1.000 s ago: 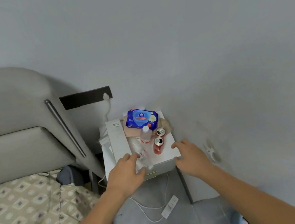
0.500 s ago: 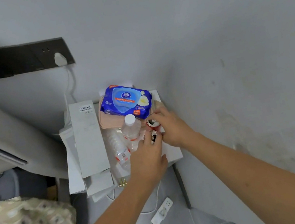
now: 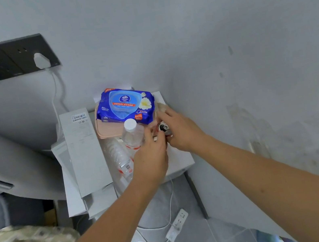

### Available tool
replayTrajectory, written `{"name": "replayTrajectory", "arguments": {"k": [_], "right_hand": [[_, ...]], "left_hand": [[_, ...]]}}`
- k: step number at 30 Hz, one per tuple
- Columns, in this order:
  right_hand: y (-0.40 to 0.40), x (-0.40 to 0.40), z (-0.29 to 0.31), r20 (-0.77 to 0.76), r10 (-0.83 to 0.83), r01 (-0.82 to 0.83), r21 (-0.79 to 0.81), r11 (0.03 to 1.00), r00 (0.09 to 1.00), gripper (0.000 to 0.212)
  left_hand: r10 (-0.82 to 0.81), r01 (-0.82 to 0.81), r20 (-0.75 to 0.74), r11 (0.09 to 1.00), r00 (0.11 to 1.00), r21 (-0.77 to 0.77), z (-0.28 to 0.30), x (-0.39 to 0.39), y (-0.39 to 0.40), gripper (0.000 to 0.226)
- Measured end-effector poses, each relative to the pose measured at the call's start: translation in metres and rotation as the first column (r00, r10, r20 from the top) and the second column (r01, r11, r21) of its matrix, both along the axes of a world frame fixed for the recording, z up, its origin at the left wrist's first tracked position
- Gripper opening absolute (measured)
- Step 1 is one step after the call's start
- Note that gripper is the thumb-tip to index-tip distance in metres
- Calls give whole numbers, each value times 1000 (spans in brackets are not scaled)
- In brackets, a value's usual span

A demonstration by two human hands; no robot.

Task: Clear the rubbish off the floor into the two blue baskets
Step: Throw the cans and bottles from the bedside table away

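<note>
Both your hands are on the two red drink cans at the right rear of the white bedside worktop (image 3: 182,159), hard against the grey wall (image 3: 226,45).

- Right hand (image 3: 181,131): fingers curled round the far red aluminium can (image 3: 164,128), silver top and opening facing up. Can is upright, long axis vertical.
- Left hand (image 3: 150,160): fingers curled at the near red can (image 3: 155,137), almost fully hidden under the hand. It looks like a grip, but I can't confirm contact all round.
- The cans stand touching or just beside each other; each hand is on its own can, so no crossing needed.

Lift straight up, I'd say. Obstacles:
- Clear plastic water bottle with white cap (image 3: 133,136), upright, touching your left fingers on their left side. Likely to tip if you drag sideways.
- Second clear bottle (image 3: 118,156) lying flat in front of it, long axis front to back.
- Blue wet-wipes pack (image 3: 126,105) on a pink box (image 3: 107,130), just behind the cans.
- Long white cardboard box (image 3: 85,151) on the worktop's left edge, well clear.

A blue basket (image 3: 269,240) shows only as a sliver on the floor at bottom right, nearer your right side. White power strip (image 3: 177,224) and its cable lie on the floor between.
</note>
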State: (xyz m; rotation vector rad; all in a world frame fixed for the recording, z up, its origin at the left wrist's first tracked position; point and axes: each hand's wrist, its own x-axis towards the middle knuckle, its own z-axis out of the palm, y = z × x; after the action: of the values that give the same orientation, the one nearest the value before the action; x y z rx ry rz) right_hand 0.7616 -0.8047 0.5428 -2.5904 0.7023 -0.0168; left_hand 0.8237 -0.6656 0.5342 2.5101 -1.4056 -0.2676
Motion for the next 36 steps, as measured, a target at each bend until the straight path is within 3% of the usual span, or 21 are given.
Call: {"name": "replayTrajectory", "arguments": {"k": [6,8,14,20,23,26,32,36], "right_hand": [[15,-31,3,37,-155,154,23,988,987,59],[28,-51,9,55,-218,217,24,976,974,54],[126,-148,53,72,-473,465,109,879,878,52],[246,-299,74,-58,-714,710,183,680,698,49],[289,-380,64,-109,-820,823,174,541,562,49],[316,-451,45,-140,-888,894,175,413,438,50],[302,-573,-20,-135,-970,964,204,173,202,47],[254,-636,-75,-107,-987,973,210,98,122,47]], "left_hand": [[-79,77,-34,996,996,-37,8,-4,10,49],[-110,107,-60,993,992,-55,22,-11,24,42],[-218,219,-88,976,972,1,80,-50,96,39],[-411,432,-254,901,876,33,112,-154,147,40],[-506,562,-303,816,808,134,108,-221,156,39],[-593,663,-338,735,731,143,92,-280,154,42],[-615,695,-380,709,691,118,27,-388,100,42],[-611,678,-341,725,715,123,-35,-456,48,39]]}}
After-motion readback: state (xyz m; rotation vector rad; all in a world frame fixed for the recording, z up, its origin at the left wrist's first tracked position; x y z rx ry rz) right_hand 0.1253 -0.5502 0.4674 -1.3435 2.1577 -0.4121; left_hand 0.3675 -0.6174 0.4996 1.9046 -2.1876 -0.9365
